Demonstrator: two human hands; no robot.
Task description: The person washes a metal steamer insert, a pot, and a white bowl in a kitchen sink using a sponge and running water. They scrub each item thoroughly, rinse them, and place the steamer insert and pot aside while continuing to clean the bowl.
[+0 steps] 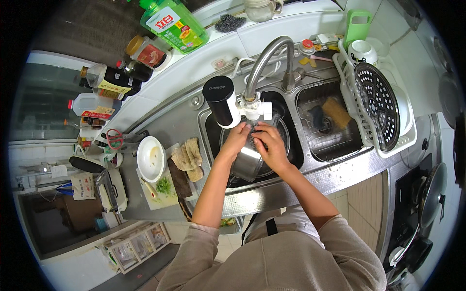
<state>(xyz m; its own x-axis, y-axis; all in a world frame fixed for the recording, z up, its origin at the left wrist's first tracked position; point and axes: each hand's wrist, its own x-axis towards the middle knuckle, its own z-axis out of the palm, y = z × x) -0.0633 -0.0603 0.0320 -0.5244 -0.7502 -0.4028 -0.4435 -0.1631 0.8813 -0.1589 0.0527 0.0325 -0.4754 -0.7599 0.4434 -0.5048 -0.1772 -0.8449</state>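
My left hand (236,140) and my right hand (270,146) meet under the faucet's outlet, over the left sink basin (296,160). Between their fingertips is a dark wiry scourer (255,136), apparently steel wool, partly hidden by the fingers. Just below my hands, a shiny stainless steel pot (247,165) lies tilted in the basin. A round metal rim shows behind it, mostly covered. The curved metal faucet (267,54) carries a black and white water filter (220,102), close above my left hand.
On the right, the second basin (309,109) holds a sponge (335,112) on a wire rack. A white dish rack (386,152) with a perforated steamer plate (376,105) stands beyond. To the left are folded cloths (187,154), a white bowl (151,159) and a cutting board (160,205) with chopped greens.
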